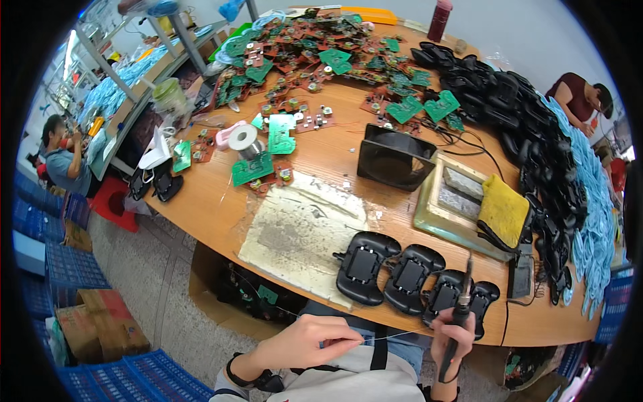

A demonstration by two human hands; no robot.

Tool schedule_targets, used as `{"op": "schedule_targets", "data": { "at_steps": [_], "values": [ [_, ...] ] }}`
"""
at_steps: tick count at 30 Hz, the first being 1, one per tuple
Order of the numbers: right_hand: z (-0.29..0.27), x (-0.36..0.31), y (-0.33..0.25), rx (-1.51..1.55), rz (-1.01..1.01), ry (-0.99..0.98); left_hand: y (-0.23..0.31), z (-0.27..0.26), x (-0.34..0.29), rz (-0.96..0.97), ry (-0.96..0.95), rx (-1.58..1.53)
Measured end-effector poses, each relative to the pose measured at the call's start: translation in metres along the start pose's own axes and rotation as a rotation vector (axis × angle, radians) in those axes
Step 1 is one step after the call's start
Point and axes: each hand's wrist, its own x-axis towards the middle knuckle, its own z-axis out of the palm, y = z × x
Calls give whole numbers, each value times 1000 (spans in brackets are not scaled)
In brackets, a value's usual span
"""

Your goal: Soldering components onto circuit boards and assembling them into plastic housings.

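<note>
My right hand (450, 340) grips a soldering iron (462, 307) by its black handle, and its metal tip points up toward the table. My left hand (321, 340) is closed in a pinch on a thin strand of solder wire (395, 336), which stretches across my lap toward the right hand. Several black gamepad-shaped plastic shells (362, 268) stand in a row along the table's near edge. The soldering iron passes in front of the shells on the right. A stained cream work mat (295, 231) lies just left of the row.
A black fan-like box (395, 158) stands behind a wooden-framed tray (429, 201) with a yellow cloth (502, 211). A solder spool (246, 140) sits among green circuit boards (254, 169). Black shells (482, 94) and blue cables (589, 221) are heaped right. Other people work farther off.
</note>
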Motion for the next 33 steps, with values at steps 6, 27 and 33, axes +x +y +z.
{"op": "schedule_targets", "data": {
  "at_steps": [6, 27, 33],
  "values": [
    [12, -11, -3, 119, 184, 187, -20, -29, -16, -134, -121, -9],
    [16, 4, 15, -5, 251, 132, -33, -51, 43, -358, -58, -263],
    [30, 27, 10, 379, 381, 306, -62, -67, 54, -355, 308, -188]
  ]
}}
